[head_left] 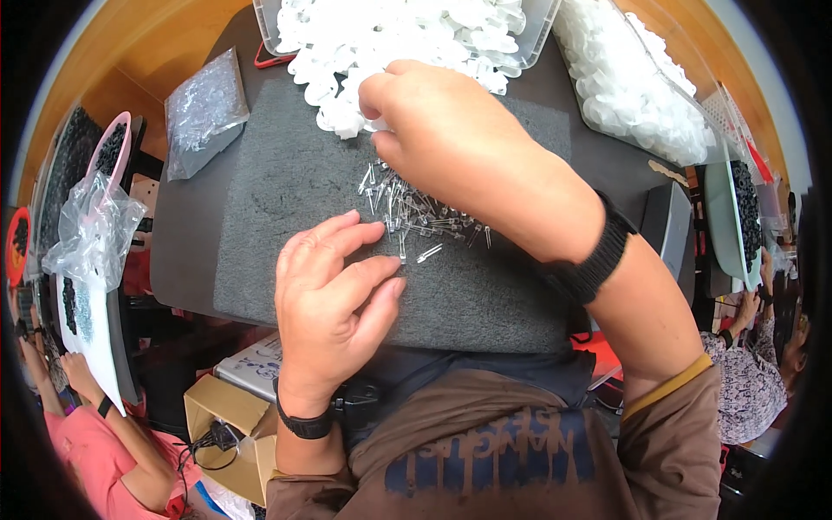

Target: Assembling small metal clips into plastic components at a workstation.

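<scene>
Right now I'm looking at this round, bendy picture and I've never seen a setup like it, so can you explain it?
There's no machine here, just a person's bare left hand and right hand. One wide fisheye camera, worn on the head, looks down, so straight edges curve. On a dark grey mat lies a loose heap of small clear pieces with thin metal legs; the left fingertips are at its near edge. The right fingers are by white plastic pieces spilling from a clear bin. Whether either grip holds anything is unclear.

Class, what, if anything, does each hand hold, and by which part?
It cannot be told: left hand by clear pins, right hand by white pieces, no grip clearly visible.
</scene>
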Tool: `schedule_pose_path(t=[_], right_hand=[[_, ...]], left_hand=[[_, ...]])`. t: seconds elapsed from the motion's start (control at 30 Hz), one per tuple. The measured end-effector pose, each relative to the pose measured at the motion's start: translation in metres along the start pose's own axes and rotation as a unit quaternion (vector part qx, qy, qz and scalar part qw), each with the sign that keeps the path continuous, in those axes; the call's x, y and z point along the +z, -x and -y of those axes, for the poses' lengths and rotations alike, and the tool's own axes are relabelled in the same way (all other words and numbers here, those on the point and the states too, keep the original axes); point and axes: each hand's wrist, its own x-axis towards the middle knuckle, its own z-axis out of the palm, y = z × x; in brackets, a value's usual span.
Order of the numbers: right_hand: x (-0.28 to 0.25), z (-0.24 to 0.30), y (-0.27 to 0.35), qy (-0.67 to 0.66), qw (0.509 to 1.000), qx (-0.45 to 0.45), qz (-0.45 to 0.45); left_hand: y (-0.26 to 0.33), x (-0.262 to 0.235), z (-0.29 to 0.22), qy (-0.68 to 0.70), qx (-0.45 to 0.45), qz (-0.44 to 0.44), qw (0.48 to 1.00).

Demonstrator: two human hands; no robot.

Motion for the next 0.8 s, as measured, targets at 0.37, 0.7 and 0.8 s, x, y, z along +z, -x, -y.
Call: schedule_pose_path(t=[0.37, 0.7, 0.8], right_hand=[[-0.068, 0.054, 0.102, -0.136, 0.983, 0.114, 0.043], [-0.052, 0.05, 0.159, -0.101, 0.981, 0.161, 0.028], [-0.045, 0.044, 0.162, -0.076, 0.987, 0.141, 0.018]], left_hand=[[-0.001, 0.01, -0.012, -0.061, -0.054, -0.011, 0.997], [-0.002, 0.016, -0.016, -0.086, -0.04, -0.049, 0.994], [0.002, 0.014, -0.022, -0.063, -0.053, -0.064, 0.995]])
